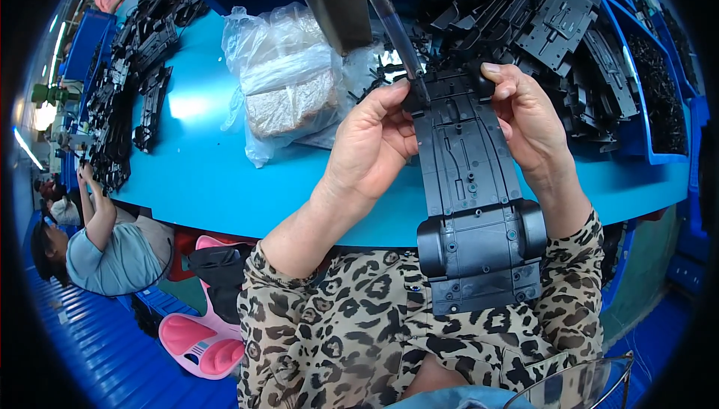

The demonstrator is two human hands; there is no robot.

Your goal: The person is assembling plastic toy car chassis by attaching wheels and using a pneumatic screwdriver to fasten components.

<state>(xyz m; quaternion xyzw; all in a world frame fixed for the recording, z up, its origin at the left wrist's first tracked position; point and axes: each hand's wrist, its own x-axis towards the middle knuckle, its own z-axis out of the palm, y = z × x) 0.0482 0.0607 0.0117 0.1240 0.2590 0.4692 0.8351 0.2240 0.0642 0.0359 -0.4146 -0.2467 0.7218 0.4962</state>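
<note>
— What are we doing right now?

— We are holding the long black plastic car base (472, 207) up over our lap, its near end above our spotted shirt (359, 334). We think we are at the step of fixing something into its far end.

— How do our fingers sit?

— Our left hand (371, 143) is curled shut on the left edge of the base, thumb on top. Our right hand (528, 120) is curled shut on the right edge, fingers hooked over the far corner.

— What does the base look like?

— It is flat and dark, with grooves, little round holes, and a wide bumpy part at the near end.

— What is touching it?

— A clear hanging tool tip (397, 34) comes down onto the far left corner of the base, just by our left thumb.

— What does the next move need?

— We guess we must keep the base still and the hole right under the tip.

— And past the base?

— The blue tabletop (202, 162), a plastic bag (288, 83) to the left of the base, and black parts (554, 27) piled beyond it.
</note>
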